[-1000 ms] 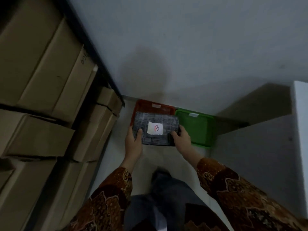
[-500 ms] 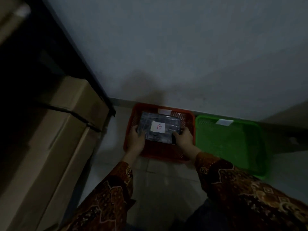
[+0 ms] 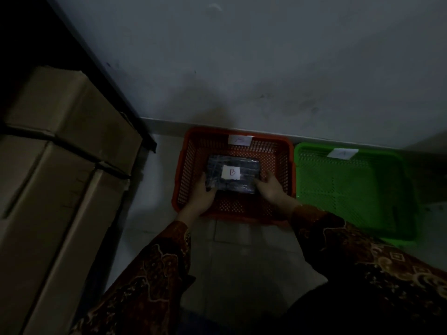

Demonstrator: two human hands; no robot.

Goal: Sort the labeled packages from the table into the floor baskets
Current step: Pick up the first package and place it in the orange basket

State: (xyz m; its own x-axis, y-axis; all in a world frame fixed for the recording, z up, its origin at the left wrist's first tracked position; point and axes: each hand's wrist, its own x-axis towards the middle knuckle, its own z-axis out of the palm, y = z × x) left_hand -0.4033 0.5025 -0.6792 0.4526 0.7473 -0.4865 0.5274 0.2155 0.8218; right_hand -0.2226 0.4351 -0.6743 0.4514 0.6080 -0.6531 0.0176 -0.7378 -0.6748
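One dark plastic-wrapped package [image 3: 233, 174], white tag marked B, inside red basket [image 3: 291, 170]; left hand [image 3: 202, 198], right hand [image 3: 272, 189] both grasping its ends; one green basket [image 3: 406, 189] beside; two baskets counted

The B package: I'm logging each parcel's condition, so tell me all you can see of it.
The B package is a dark, flat, rectangular parcel in shiny plastic wrap, with a white square label bearing a red handwritten B. It sits level inside the orange basket, toward the middle. The left hand grips its near left corner; the right hand touches its near right corner. No damage shows in the dim light.
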